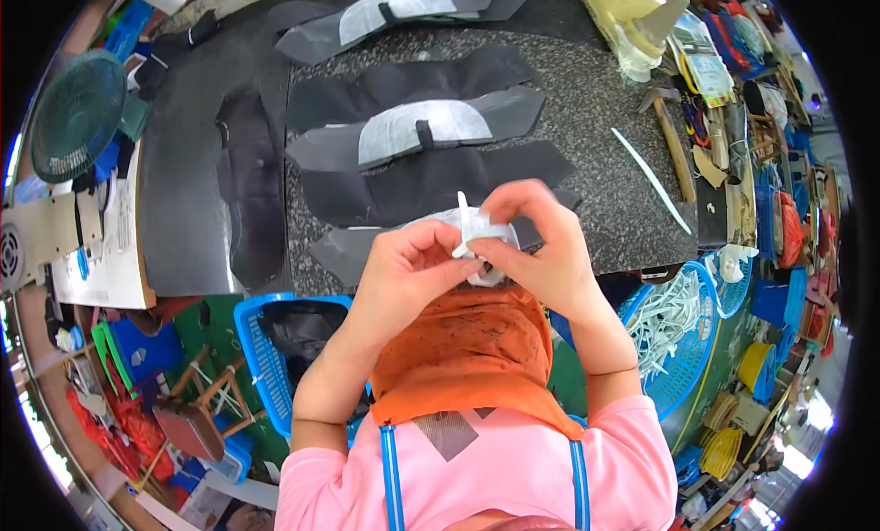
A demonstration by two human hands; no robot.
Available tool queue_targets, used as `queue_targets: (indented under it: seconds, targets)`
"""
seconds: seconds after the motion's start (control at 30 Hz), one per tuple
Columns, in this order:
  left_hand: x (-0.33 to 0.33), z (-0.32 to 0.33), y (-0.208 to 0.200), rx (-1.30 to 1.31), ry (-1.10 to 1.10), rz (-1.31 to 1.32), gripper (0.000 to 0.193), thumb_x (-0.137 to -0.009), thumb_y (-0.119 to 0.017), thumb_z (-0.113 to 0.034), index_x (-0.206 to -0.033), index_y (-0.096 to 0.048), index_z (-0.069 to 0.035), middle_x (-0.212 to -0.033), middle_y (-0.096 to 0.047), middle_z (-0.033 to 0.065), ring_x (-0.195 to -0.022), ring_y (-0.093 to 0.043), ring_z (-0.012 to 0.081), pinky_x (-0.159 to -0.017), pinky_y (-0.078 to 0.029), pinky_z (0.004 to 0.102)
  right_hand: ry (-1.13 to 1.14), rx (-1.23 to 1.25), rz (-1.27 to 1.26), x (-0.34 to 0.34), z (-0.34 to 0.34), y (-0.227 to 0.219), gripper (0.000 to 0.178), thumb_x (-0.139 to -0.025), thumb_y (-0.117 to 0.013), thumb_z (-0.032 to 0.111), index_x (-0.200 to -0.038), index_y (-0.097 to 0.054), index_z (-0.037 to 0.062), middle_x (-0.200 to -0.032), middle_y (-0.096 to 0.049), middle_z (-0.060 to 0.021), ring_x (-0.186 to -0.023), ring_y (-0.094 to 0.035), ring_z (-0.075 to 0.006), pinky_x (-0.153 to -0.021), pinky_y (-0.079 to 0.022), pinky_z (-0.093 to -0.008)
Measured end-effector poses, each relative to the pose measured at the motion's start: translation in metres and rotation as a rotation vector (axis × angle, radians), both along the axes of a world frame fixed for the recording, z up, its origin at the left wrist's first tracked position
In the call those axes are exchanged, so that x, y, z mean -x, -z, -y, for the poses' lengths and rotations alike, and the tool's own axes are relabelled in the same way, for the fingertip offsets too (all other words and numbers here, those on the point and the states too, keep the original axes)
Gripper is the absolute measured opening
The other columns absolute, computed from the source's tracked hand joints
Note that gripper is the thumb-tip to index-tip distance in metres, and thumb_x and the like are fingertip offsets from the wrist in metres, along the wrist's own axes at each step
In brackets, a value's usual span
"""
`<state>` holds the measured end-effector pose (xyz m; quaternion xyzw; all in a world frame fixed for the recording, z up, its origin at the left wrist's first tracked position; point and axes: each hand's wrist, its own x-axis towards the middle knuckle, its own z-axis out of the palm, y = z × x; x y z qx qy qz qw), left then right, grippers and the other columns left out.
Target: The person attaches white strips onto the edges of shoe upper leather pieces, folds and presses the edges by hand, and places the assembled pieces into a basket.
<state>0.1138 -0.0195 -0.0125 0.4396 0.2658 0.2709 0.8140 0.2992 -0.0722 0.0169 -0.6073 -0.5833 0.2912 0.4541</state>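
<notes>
a hammer (674, 141) lies on the dark bench (587, 118) beside black cut pieces (412, 77).

Bright even daylight, soft shadows, sharp centre (rim bends, black)

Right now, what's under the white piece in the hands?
Under the white piece, black cut fabric pieces on the speckled worktable. Left hand and right hand cover the rest.

A dark speckled stone worktable (587, 109) stands over a green floor (215, 334), with a wooden stool (197, 412) beneath.
</notes>
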Motion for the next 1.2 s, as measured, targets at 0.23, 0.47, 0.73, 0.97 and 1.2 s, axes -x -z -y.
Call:
queue_targets:
  seconds: [0.23, 0.47, 0.73, 0.97, 1.2]
  targets:
    - [0.008, 0.006, -0.011, 0.089, 0.025, -0.132, 0.016, -0.088, -0.067, 0.007, -0.103, -0.069, 0.004, -0.097, -0.072, 0.0084, -0.089, -0.070, 0.0141, -0.080, -0.057, 0.0268, -0.267, -0.416, 0.530, -0.011, -0.003, -0.006, 0.028, -0.069, -0.078, 0.013, -0.097, -0.075, 0.0119, -0.093, -0.062, -0.0025, -0.082, -0.060, -0.0232, -0.072, -0.050, -0.0364]
    - [0.007, 0.012, -0.005, 0.064, 0.021, -0.063, 0.013, -0.089, -0.066, 0.007, -0.101, -0.068, 0.005, -0.095, -0.072, 0.0090, -0.087, -0.070, 0.0144, -0.079, -0.058, 0.0276, -0.257, -0.246, 0.279, -0.001, 0.004, 0.005, 0.010, -0.077, -0.075, 0.004, -0.084, -0.069, 0.0060, -0.079, -0.064, -0.0060, -0.069, -0.064, -0.0213, -0.062, -0.048, -0.0323]
    - [-0.008, 0.035, 0.007, 0.069, -0.040, 0.058, 0.013, -0.092, -0.065, 0.003, -0.105, -0.067, 0.004, -0.099, -0.071, 0.0069, -0.090, -0.068, 0.0111, -0.081, -0.056, 0.0265, 0.118, 0.010, -1.016, 0.032, 0.021, 0.031, 0.011, -0.104, -0.046, 0.010, -0.102, -0.054, 0.0020, -0.086, -0.059, -0.0057, -0.075, -0.057, -0.0159, -0.069, -0.048, -0.0271]
    - [0.021, 0.034, 0.001, -0.275, -0.001, -0.215, 0.040, -0.083, -0.078, -0.005, -0.121, -0.065, -0.003, -0.102, -0.067, 0.0071, -0.096, -0.066, 0.0135, -0.084, -0.054, 0.0271, -0.127, 0.157, -0.657, -0.005, 0.033, 0.015, 0.015, -0.091, -0.064, -0.004, -0.105, -0.061, 0.0008, -0.092, -0.066, -0.0070, -0.079, -0.061, -0.0051, -0.067, -0.050, -0.0212]
    - [0.022, 0.038, -0.003, -0.079, -0.091, -0.048, 0.045, -0.084, -0.074, 0.004, -0.124, -0.056, -0.007, -0.092, -0.057, -0.0001, -0.082, -0.058, 0.0061, -0.073, -0.048, 0.0203, -0.346, -0.096, -0.104, 0.013, 0.027, 0.003, 0.031, -0.084, -0.068, -0.009, -0.111, -0.057, -0.0006, -0.090, -0.068, -0.0113, -0.075, -0.070, -0.0181, -0.066, -0.055, -0.0283]
